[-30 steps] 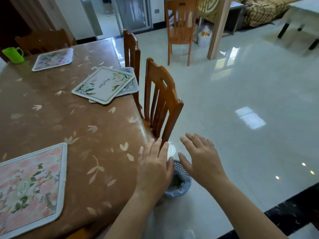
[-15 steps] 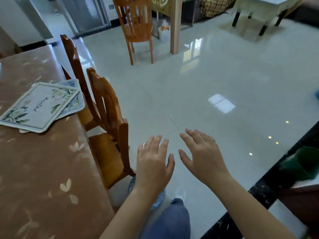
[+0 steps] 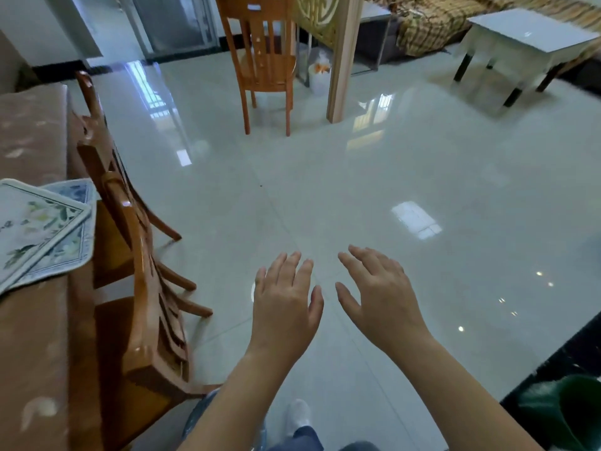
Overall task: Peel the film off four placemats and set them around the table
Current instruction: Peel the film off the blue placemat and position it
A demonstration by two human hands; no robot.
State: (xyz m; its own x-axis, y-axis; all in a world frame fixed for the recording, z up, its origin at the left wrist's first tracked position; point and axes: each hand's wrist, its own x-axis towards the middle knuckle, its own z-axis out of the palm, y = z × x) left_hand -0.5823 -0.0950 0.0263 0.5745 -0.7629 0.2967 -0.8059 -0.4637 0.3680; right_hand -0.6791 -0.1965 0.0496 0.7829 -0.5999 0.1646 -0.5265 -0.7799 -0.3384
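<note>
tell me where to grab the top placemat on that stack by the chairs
Pinch the top placemat at its corner nearest the chairs, coming from the chair side of the table. That corner lies raised on the blue placemat below, right at the table edge, so a thumb could probably slip under.

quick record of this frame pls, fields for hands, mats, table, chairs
left hand: open, fingers spread, holds nothing, above the floor
right hand: open, holds nothing, beside the left
table: brown patterned cover, far left
mats: white floral mat lies on blue mat, at the table's edge
chairs: near chair and second chair tucked at the table; third chair apart, across the floor
</note>
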